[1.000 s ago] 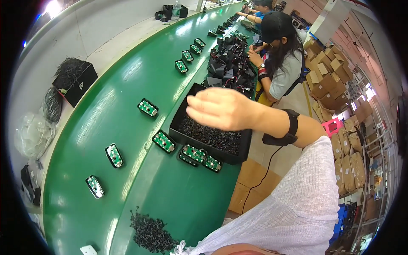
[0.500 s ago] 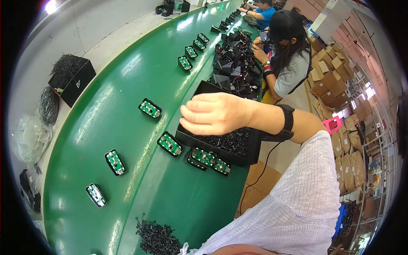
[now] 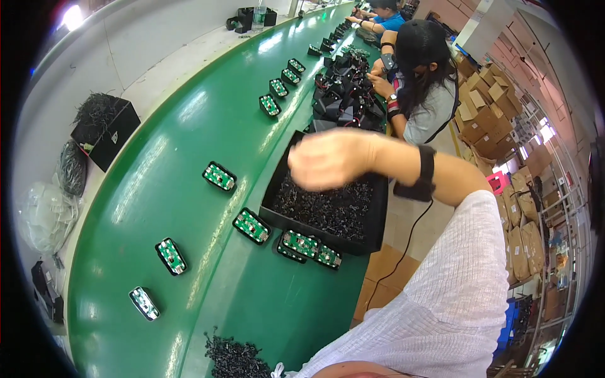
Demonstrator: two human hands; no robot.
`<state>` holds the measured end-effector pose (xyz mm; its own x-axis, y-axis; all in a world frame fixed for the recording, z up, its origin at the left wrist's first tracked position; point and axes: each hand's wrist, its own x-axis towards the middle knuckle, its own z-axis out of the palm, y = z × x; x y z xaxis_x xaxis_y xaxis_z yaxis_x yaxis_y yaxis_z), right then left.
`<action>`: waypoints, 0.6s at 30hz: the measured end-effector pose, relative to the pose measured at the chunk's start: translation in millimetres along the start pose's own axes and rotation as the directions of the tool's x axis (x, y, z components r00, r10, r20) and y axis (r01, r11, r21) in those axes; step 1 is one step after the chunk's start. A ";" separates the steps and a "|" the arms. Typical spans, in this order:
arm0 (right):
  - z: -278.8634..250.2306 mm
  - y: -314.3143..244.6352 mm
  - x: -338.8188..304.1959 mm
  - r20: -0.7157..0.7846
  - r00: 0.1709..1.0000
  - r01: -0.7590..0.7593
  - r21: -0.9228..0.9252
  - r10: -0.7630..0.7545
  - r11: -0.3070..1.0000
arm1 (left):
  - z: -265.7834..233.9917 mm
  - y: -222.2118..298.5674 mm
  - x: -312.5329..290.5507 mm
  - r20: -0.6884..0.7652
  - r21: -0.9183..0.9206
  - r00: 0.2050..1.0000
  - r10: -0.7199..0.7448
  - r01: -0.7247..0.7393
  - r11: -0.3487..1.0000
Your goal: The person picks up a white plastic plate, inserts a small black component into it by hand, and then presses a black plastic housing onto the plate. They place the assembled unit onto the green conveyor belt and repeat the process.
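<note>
My right hand (image 3: 331,160) hovers over a black box (image 3: 378,217), with a black band (image 3: 426,165) round the forearm. Motion smears the hand and its fingertips are hidden, so whether it holds anything does not show. Small dark loose parts (image 3: 331,211) cover the bottom of the box. Beside the box, a green circuit board in a black casing (image 3: 251,225) lies on the green table. Several more cased boards rest close by, one (image 3: 300,243) overlapping its neighbours at the box's near side. My left hand is out of view.
More cased boards (image 3: 219,176) are spread along the table (image 3: 145,189). A heap of small black parts (image 3: 236,358) lies at the near edge. Farther up, a co-worker (image 3: 425,82) sits by a pile of black housings (image 3: 346,91). A cable (image 3: 403,252) hangs at the right.
My right hand has moved a little to the right, from the box's left edge to above its inside. The co-worker's hands have shifted slightly.
</note>
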<state>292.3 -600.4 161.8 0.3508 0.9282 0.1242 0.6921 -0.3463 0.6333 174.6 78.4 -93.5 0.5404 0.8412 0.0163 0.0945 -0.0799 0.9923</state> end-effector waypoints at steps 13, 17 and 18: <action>0.5 -37.4 41.5 0.089 0.853 -0.518 0.032 0.514 0.855 | 67.9 -15.0 10.0 0.051 -0.148 0.998 0.023 -0.015 0.989; -22.8 -59.7 54.3 0.053 0.883 -0.468 0.045 0.466 0.882 | 84.8 -16.2 14.2 0.072 -0.167 0.997 0.031 -0.018 0.986; -27.4 -61.2 51.4 0.056 0.882 -0.470 0.044 0.468 0.881 | 87.7 -18.0 13.1 0.077 -0.171 0.997 0.030 -0.016 0.985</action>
<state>250.7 -527.8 150.4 0.6687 0.6489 0.3631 0.4726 -0.7479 0.4662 253.3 43.9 -121.9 0.6057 0.7949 0.0365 -0.0585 -0.0012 0.9983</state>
